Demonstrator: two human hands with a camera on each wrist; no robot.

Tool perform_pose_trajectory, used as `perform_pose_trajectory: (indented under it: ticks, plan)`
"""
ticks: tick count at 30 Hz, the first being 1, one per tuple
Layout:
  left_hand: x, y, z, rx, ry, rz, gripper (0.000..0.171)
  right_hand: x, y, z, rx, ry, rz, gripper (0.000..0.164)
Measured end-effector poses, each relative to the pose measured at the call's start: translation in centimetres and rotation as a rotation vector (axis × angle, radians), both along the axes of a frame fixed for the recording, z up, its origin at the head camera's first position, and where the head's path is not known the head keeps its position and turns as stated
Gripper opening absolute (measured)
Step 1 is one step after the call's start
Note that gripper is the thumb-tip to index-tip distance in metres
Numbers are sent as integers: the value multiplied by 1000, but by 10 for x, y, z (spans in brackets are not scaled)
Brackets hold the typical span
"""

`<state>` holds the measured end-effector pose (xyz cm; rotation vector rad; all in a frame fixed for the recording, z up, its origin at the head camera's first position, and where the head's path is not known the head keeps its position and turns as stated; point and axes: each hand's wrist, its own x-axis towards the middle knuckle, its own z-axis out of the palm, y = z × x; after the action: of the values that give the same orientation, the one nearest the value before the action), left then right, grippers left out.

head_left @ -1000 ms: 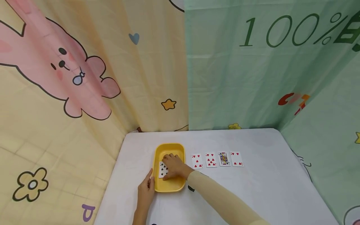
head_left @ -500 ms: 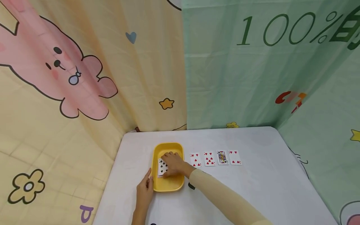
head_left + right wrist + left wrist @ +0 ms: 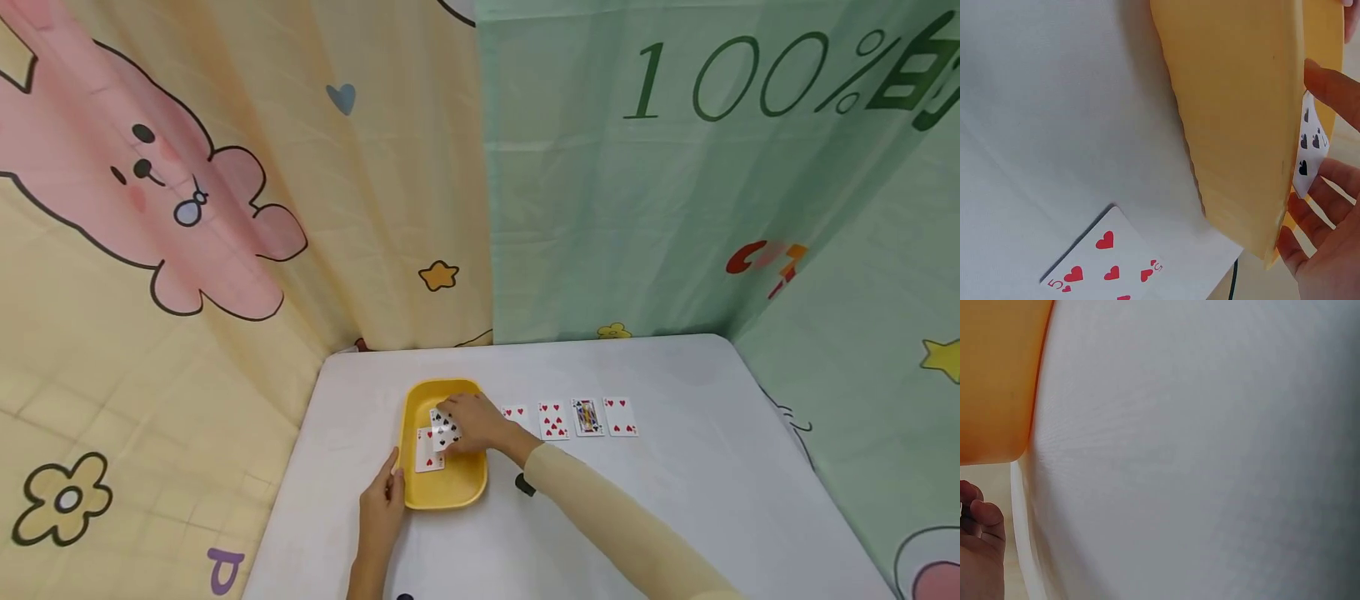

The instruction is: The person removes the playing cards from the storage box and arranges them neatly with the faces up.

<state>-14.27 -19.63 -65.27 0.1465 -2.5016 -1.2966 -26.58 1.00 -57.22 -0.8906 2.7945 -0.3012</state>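
Observation:
In the head view my right hand [image 3: 474,422] is over the yellow tray [image 3: 453,497] and pinches a spade playing card [image 3: 442,432] between thumb and fingers. The right wrist view shows this spade card [image 3: 1311,145] bent slightly in the grip, partly hidden by the tray's wall. A heart playing card [image 3: 428,454] lies face up in the tray, partly covered by the spade card. My left hand [image 3: 381,510] is against the tray's left side, with its index finger extended along the rim.
Right of the tray, a row of face-up playing cards holds a five of hearts [image 3: 1110,262], partly behind my right arm, another heart card [image 3: 553,421], a face card [image 3: 588,417] and a further heart card [image 3: 620,416]. A small dark object [image 3: 525,484] shows beside my right sleeve.
My right hand has moved right with the spade card, drawing it off the heart card beneath, which now shows. The left hand stays at the tray; the head view has shifted slightly.

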Motion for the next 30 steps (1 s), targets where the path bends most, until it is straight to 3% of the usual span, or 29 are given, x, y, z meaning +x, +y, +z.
perform_pose_trajectory:
  ticks: [19,24,30]
  plan:
    - [3,0,6,0,-60,0,43,-3,6,-1,19,-33,-14,90]
    - [2,-2,6,-3,-30,3,42,-3,1,-3,27,-21,-12,89]
    - [4,0,5,18,-28,-11,42,5,-12,-11,14,-71,-13,93]
